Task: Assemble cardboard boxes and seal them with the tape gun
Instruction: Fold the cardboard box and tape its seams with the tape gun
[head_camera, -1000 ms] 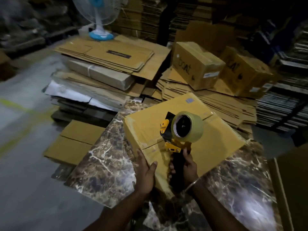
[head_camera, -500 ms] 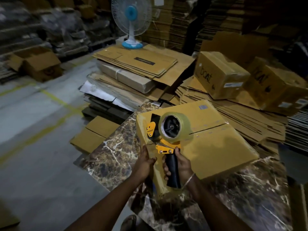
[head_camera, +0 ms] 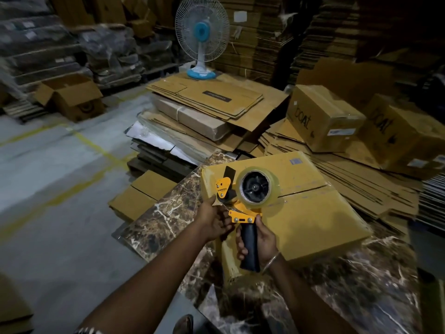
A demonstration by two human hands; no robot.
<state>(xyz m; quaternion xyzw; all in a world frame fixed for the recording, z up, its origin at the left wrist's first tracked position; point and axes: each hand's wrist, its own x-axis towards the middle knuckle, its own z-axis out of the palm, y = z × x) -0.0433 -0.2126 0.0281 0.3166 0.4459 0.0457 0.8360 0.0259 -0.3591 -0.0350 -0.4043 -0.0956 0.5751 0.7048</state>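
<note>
A closed yellow-brown cardboard box (head_camera: 310, 213) lies on the marble-patterned table (head_camera: 361, 280), its top flaps meeting in a seam. My right hand (head_camera: 261, 239) grips the black handle of the orange tape gun (head_camera: 243, 206), which carries a clear tape roll (head_camera: 256, 186) and stands over the box's near left corner. My left hand (head_camera: 213, 220) is at the gun's front end, its fingers pinching at the tape end beside the box edge.
Stacks of flat cardboard (head_camera: 207, 102) and two sealed boxes marked "boat" (head_camera: 322, 116) lie behind the table. A white and blue fan (head_camera: 201, 37) stands on the flat stack. A flat box (head_camera: 142, 196) lies on the floor at the left, an open carton (head_camera: 69, 97) farther off.
My left hand left the box's near side and came up to the tape gun's front. The tape gun shifted left toward the box's corner. The camera tilted up.
</note>
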